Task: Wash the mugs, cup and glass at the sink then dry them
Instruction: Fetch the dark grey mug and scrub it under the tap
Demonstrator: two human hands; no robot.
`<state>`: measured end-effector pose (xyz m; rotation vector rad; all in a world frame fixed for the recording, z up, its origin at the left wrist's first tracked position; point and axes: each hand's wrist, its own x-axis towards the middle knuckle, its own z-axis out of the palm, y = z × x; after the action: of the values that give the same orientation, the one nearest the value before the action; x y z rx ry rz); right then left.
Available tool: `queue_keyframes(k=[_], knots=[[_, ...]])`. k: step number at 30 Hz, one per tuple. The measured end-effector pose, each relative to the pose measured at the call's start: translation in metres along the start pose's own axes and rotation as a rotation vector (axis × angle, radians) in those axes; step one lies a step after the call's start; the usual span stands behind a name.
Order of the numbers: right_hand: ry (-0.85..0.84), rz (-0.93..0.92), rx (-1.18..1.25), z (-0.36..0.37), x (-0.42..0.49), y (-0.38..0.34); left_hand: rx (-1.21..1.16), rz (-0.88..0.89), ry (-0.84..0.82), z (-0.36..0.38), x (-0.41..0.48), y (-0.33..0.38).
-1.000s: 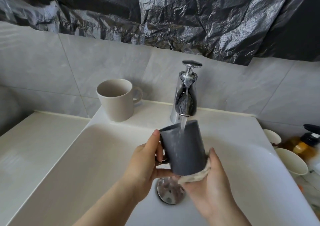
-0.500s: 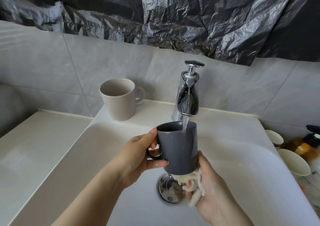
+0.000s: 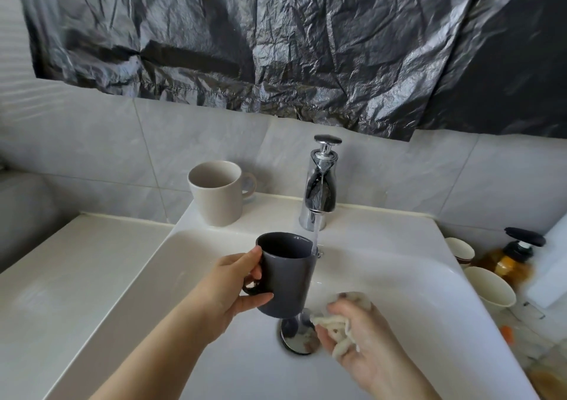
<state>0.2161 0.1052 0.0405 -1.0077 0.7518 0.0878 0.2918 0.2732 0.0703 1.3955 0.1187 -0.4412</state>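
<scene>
My left hand (image 3: 228, 289) grips a dark grey mug (image 3: 287, 277) by its handle, upright over the white sink (image 3: 190, 277). Water runs from the chrome tap (image 3: 320, 191) past the mug's right rim. To the right and lower, my right hand (image 3: 359, 338) holds a pale scrubbing cloth (image 3: 337, 326) in its curled fingers, apart from the mug. A beige mug (image 3: 216, 194) stands on the sink ledge at the back left.
The chrome drain plug (image 3: 297, 335) lies under the mug. Right of the sink stand a small cup (image 3: 458, 250), a larger pale cup (image 3: 491, 286) and an amber soap pump bottle (image 3: 515, 261). A white counter (image 3: 61, 277) extends to the left. Black plastic sheeting (image 3: 276, 46) covers the wall above.
The mug was turned upright and shifted left, so the water now runs past its right rim. My right hand came off the mug's base and dropped to the right with the cloth.
</scene>
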Motion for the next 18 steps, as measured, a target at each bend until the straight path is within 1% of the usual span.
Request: queue_keyframes(k=[4,7,10,12,16,18], knots=[[-0.015,-0.066,-0.025,0.003,-0.009,0.004,0.012,0.006,0.034,-0.003,-0.009,0.006],[-0.004,-0.072,-0.028,0.000,-0.012,0.004,0.035,0.011,0.036,-0.004,-0.014,0.010],[0.007,-0.062,-0.026,-0.004,-0.014,0.005,0.155,0.077,0.009,-0.005,-0.021,0.014],[0.011,-0.065,-0.038,-0.005,-0.018,0.005,0.358,0.203,-0.017,-0.006,-0.024,0.017],[0.004,-0.081,-0.055,-0.006,-0.025,0.002,0.965,0.603,0.019,-0.010,-0.028,0.021],[0.009,-0.087,-0.081,-0.006,-0.027,0.002,1.120,0.737,0.016,-0.015,-0.028,0.020]])
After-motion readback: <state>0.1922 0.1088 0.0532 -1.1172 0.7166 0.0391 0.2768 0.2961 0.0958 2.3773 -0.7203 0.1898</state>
